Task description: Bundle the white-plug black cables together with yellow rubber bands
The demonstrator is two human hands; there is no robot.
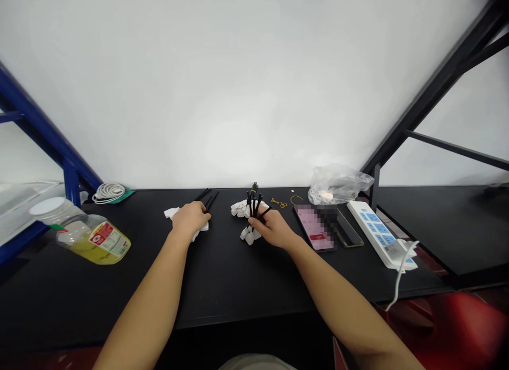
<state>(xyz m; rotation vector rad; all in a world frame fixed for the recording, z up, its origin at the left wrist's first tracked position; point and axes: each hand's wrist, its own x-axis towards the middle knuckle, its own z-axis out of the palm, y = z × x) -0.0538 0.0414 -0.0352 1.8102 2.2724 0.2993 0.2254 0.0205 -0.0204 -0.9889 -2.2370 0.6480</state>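
Observation:
My left hand point(191, 218) rests closed on the black table point(222, 269), curled over thin black cables point(207, 199) with white connectors point(172, 213) beside it. My right hand point(271, 227) is closed around a bundle of black cables point(254, 200) that stick up from its fingers, with white plug ends point(240, 208) hanging below and to the left of it. The two hands are a short distance apart at the table's far middle.
A plastic jar of yellow liquid point(85, 233) lies at the left. A coiled white cord point(108, 192) sits at the back left. Right of my hands lie yellow twist ties point(279, 203), a phone point(316, 227), a clear plastic bag point(338, 183) and a white power strip point(382, 232).

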